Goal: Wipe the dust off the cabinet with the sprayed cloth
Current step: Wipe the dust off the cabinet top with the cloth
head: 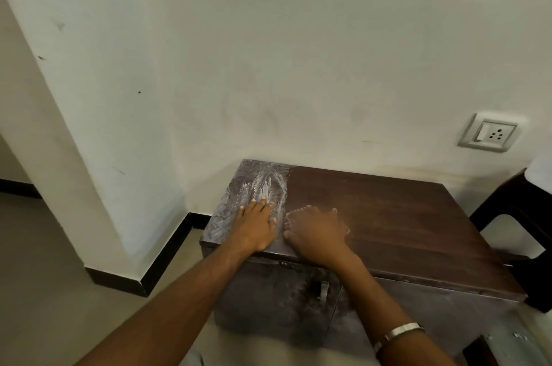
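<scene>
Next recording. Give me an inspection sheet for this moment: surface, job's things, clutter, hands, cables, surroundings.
Surface: cabinet top, dusty and streaked on its left part, dark and clean on the right.
Job's things: cloth not seen; none visible under either hand.
Clutter: nothing seen on the top.
Hands: left hand flat on the dusty part, fingers straight; right hand rests beside it, fingers bent; bracelet on the right wrist.
Cables: nothing seen.
Surroundings: wall socket at right, dark chair beside the cabinet, handle on the front.

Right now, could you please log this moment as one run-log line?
left hand: flat on dusty streaked patch | right hand: on wiped cabinet top | cloth: not visible
</scene>
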